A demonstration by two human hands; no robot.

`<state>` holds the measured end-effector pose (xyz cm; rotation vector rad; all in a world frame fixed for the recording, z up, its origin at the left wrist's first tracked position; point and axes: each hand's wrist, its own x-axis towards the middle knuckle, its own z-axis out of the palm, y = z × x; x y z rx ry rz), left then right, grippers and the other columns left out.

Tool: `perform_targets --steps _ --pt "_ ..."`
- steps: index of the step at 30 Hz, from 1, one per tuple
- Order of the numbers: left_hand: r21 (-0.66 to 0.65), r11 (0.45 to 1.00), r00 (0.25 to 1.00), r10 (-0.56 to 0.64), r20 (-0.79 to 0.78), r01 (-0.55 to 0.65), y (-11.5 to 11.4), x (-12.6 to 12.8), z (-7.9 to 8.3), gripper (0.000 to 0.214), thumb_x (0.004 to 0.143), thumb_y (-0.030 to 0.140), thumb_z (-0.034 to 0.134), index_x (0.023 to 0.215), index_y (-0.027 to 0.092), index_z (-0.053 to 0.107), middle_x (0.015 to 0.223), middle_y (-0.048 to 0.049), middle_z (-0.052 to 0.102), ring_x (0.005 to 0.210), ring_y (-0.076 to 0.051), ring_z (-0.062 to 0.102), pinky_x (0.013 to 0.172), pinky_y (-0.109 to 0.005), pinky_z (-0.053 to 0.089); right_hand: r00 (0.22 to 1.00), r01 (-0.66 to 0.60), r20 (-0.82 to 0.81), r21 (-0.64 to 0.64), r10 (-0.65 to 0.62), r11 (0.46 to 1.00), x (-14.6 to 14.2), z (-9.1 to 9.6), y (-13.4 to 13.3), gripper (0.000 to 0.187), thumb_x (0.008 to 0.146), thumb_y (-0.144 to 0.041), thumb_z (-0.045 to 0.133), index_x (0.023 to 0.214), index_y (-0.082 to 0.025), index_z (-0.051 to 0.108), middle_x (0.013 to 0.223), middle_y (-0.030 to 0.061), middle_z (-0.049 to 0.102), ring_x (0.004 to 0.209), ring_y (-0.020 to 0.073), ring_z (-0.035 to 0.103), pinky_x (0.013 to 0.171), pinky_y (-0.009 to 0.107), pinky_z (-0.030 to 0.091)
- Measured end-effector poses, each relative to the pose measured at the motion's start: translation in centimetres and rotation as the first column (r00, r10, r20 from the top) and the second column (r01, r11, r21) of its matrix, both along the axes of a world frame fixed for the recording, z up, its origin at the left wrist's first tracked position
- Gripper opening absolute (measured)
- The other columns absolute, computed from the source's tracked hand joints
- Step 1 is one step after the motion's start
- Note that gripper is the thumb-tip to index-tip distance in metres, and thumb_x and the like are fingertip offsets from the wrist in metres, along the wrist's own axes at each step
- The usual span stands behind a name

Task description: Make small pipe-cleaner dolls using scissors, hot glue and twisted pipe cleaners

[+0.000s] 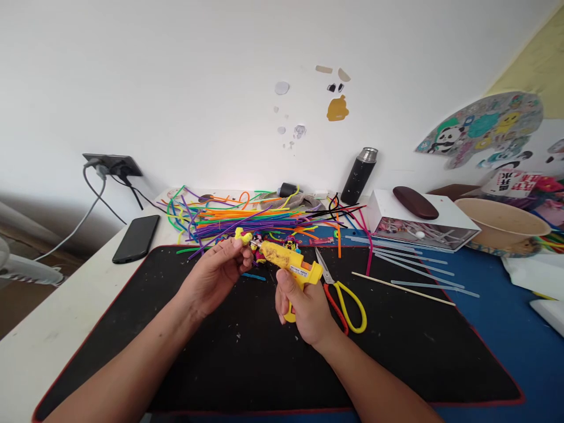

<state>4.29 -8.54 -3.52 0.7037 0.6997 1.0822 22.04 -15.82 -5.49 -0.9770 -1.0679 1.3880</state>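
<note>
Yellow hot glue gun (282, 257) aimed at a yellow fuzzy piece (244, 237)

The gun is gripped by its handle in the right hand (308, 308), above the black desk mat (220, 364); its long axis is slanted leftward and slightly away, nozzle (256, 242) first. At the gun's nozzle end, the yellow fuzzy piece is pinched in the left hand (218, 267), the nearer hand to that tip; whether contact is made cannot be told. Scissors (362, 317) are laid right of the gun, chenille stems (251, 224) heaped beyond it.

A yellow glue gun (284, 257), stained brown, points leftward, its metal nozzle (256, 242) close to a small bright-yellow piece (242, 236).
</note>
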Motion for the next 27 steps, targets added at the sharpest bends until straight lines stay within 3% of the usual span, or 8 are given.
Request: perform_targets --steps 11,16,20,23,27 --pt "0.034 0.999 0.999 0.004 -0.037 -0.003 0.1 -0.1 0.1 0.031 0.070 0.037 0.097 0.079 0.014 0.077 0.070 -0.0020 0.065 0.066 -0.012 0.060 0.065 -0.021 0.055 1.000 0.003 0.008 -0.021 -0.003 1.000 0.1 0.0 0.1 0.075 0.085 -0.080 0.067 0.047 -0.020 0.046 0.042 -0.0013 0.048 0.036 0.0085 0.048 0.041 0.023 0.037" --pt "0.099 0.994 0.994 0.048 -0.095 -0.039 -0.1 0.1 0.2 0.032 0.070 0.037 0.096 0.072 0.014 0.073 0.067 -0.0014 0.061 0.063 -0.010 0.052 0.058 -0.020 0.048 1.000 -0.018 0.016 -0.043 0.019 0.999 0.1 0.1 0.2 0.073 0.085 -0.080 0.067 0.049 -0.021 0.045 0.042 -0.0018 0.048 0.037 0.0092 0.048 0.042 0.024 0.038" --pt "0.233 0.960 0.973 0.190 -0.131 -0.156 0.2 -0.8 1.4 0.034 0.072 0.037 0.095 0.067 0.015 0.069 0.065 -0.0002 0.057 0.062 -0.010 0.047 0.056 -0.019 0.043 0.998 -0.063 0.020 -0.098 0.065 0.993 0.2 -0.2 0.4 0.067 0.083 -0.083 0.067 0.060 -0.021 0.050 0.043 -0.0039 0.047 0.036 0.0109 0.048 0.042 0.024 0.037" --pt "0.340 0.890 0.936 0.346 -0.072 -0.303 1.0 -2.7 3.1 0.033 0.070 0.035 0.097 0.069 0.016 0.071 0.067 -0.0001 0.058 0.065 -0.010 0.049 0.055 -0.020 0.042 0.988 -0.100 0.101 -0.129 0.113 0.987 0.2 -0.8 0.4 0.064 0.083 -0.083 0.065 0.072 -0.021 0.057 0.046 -0.0056 0.047 0.039 0.0117 0.048 0.043 0.025 0.037" --pt "0.266 0.858 0.898 0.425 0.112 -0.439 2.0 -5.4 5.3 0.024 0.074 0.025 0.094 0.077 0.020 0.070 0.066 0.0035 0.053 0.062 -0.009 0.047 0.053 -0.019 0.042 0.919 -0.180 0.361 0.016 0.162 0.984 -0.1 -1.4 0.2 0.052 0.094 -0.071 0.062 0.086 -0.020 0.066 0.061 -0.0027 0.056 0.053 0.0127 0.051 0.052 0.026 0.037"
